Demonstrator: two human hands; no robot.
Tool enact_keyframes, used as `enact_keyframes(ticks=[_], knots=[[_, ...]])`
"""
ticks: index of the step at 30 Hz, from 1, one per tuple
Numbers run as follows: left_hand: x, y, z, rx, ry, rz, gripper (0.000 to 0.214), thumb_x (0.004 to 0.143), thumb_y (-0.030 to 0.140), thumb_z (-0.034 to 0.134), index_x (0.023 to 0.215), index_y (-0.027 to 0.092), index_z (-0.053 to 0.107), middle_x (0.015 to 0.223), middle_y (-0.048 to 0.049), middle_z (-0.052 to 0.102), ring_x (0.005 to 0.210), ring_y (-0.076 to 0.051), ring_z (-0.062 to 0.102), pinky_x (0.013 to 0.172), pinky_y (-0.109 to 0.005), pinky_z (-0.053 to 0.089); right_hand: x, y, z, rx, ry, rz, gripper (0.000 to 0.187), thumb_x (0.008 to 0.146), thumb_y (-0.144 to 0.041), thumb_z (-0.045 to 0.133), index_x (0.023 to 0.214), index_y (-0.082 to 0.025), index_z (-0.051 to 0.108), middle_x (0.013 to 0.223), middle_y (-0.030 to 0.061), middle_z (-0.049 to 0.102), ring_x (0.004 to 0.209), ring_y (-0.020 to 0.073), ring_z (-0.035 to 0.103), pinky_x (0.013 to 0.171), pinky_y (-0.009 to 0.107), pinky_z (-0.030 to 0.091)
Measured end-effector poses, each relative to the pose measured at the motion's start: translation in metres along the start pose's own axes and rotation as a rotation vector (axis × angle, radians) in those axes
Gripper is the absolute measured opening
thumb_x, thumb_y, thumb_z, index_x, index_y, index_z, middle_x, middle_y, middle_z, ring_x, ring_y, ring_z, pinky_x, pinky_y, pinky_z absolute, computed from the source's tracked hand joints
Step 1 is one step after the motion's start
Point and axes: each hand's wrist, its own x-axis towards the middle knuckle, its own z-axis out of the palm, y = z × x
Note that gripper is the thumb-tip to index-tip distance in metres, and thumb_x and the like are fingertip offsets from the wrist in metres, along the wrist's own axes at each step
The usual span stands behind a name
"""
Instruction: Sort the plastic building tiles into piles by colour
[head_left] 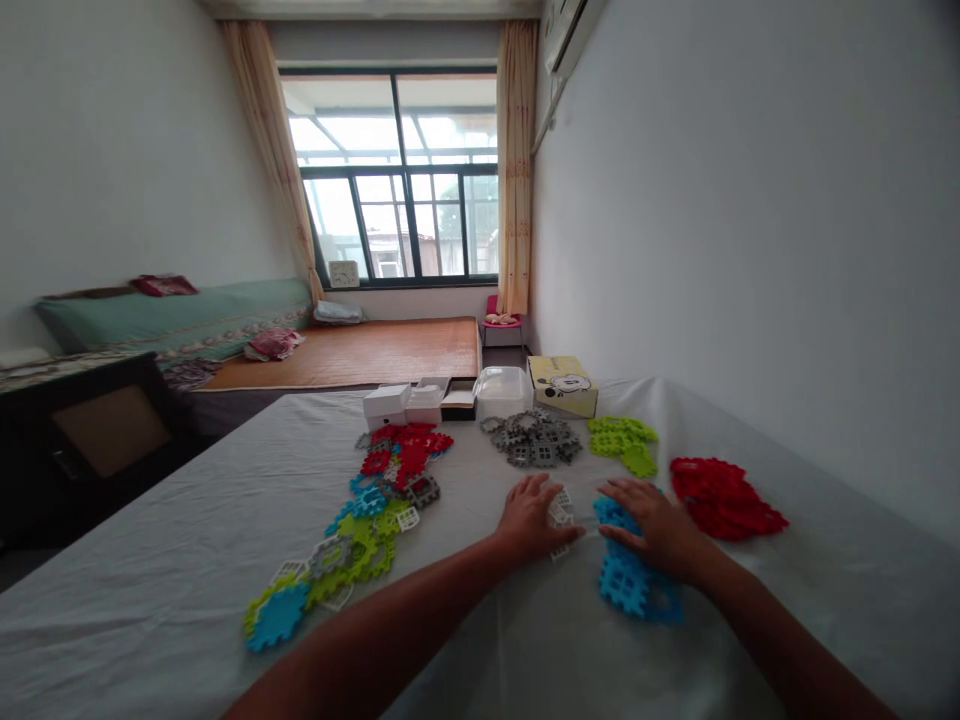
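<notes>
Blue pcs' pile x1 (628, 592) nr 2 hands (534, 522) (660, 530).

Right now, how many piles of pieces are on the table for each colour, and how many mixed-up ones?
Grey pile: 1
Green pile: 1
Red pile: 1
Blue pile, by the right hand: 1
White pile, partly hidden by the left hand: 1
Mixed pile: 1
Total: 6

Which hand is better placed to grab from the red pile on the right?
Probably the right hand: it's at the blue toothed pieces, close beside the red pile. The left hand, at the white pieces, is farther away.
</notes>
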Motion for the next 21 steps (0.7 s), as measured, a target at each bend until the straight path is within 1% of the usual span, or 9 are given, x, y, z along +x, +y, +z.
enact_keyframes(ticks=[2,4,8,10,12,14,17,19,21], knots=[[-0.003,0.001,-0.005,-0.019,0.016,-0.021,0.077,0.065,0.070,0.049,0.128,0.027,0.041,0.141,-0.0084,0.030,0.129,-0.032,0.022,0.106,-0.050,0.019,-0.001,-0.022,-0.007,0.021,0.144,-0.068,0.049,0.080,-0.051,0.044,0.123,-0.028,0.048,0.126,0.0076,0.051,0.118,0.0286,0.041,0.094,0.050,0.034],[-0.016,-0.002,-0.019,-0.027,0.034,-0.012,0.071,0.069,0.066,0.048,0.129,0.028,0.040,0.142,-0.0073,0.029,0.130,-0.031,0.020,0.106,-0.050,0.019,-0.005,-0.053,-0.011,0.076,0.220,-0.225,0.042,0.084,-0.042,0.043,0.122,-0.026,0.049,0.122,0.0076,0.054,0.114,0.0245,0.046,0.094,0.043,0.036],[-0.073,-0.021,-0.074,0.045,0.075,0.020,0.050,0.082,0.051,0.041,0.127,0.030,0.044,0.142,-0.0015,0.031,0.130,-0.024,0.024,0.107,-0.043,0.023,-0.018,-0.111,-0.004,0.159,0.137,-0.775,0.030,0.084,-0.034,0.049,0.113,-0.033,0.052,0.112,-0.0018,0.062,0.105,0.0189,0.054,0.095,0.036,0.038],[-0.115,-0.041,-0.107,0.115,0.128,-0.058,0.043,0.085,0.047,0.038,0.124,0.033,0.047,0.140,0.0026,0.033,0.130,-0.022,0.026,0.107,-0.042,0.026,-0.018,-0.115,0.000,0.179,0.099,-0.871,0.027,0.083,-0.035,0.051,0.110,-0.033,0.054,0.110,-0.0040,0.063,0.103,0.0182,0.055,0.095,0.035,0.038],[-0.160,-0.071,-0.138,0.180,0.192,-0.173,0.040,0.084,0.045,0.038,0.122,0.037,0.048,0.139,0.0055,0.035,0.128,-0.022,0.030,0.105,-0.042,0.029,-0.012,-0.097,-0.002,0.191,0.113,-0.719,0.028,0.084,-0.035,0.049,0.112,-0.031,0.053,0.113,-0.0017,0.062,0.106,0.0187,0.053,0.094,0.034,0.040],[-0.203,-0.107,-0.162,0.224,0.258,-0.255,0.038,0.083,0.045,0.040,0.120,0.039,0.050,0.138,0.0068,0.037,0.126,-0.025,0.034,0.103,-0.044,0.032,-0.008,-0.061,-0.007,0.195,0.190,-0.453,0.029,0.086,-0.033,0.044,0.113,-0.027,0.053,0.115,0.0018,0.060,0.109,0.0190,0.052,0.093,0.034,0.041],[-0.255,-0.148,-0.183,0.264,0.397,-0.370,0.034,0.082,0.044,0.040,0.114,0.042,0.053,0.134,0.0094,0.043,0.121,-0.025,0.041,0.100,-0.045,0.036,-0.012,-0.003,-0.012,0.193,0.353,-0.114,0.032,0.086,-0.036,0.040,0.111,-0.025,0.054,0.112,0.0054,0.060,0.107,0.0217,0.053,0.093,0.039,0.043],[-0.276,-0.155,-0.190,0.279,0.462,-0.418,0.034,0.082,0.045,0.040,0.112,0.042,0.055,0.131,0.0101,0.045,0.120,-0.025,0.043,0.099,-0.043,0.038,-0.019,0.019,-0.007,0.200,0.408,-0.005,0.037,0.084,-0.042,0.041,0.114,-0.025,0.053,0.112,0.0064,0.061,0.104,0.0243,0.055,0.089,0.042,0.046],[-0.283,-0.148,-0.195,0.281,0.490,-0.450,0.035,0.082,0.047,0.039,0.112,0.039,0.056,0.130,0.0089,0.047,0.119,-0.024,0.044,0.100,-0.041,0.038,-0.025,0.020,0.004,0.226,0.386,-0.035,0.038,0.081,-0.044,0.044,0.115,-0.030,0.052,0.110,0.0045,0.062,0.098,0.0246,0.059,0.081,0.040,0.052]])
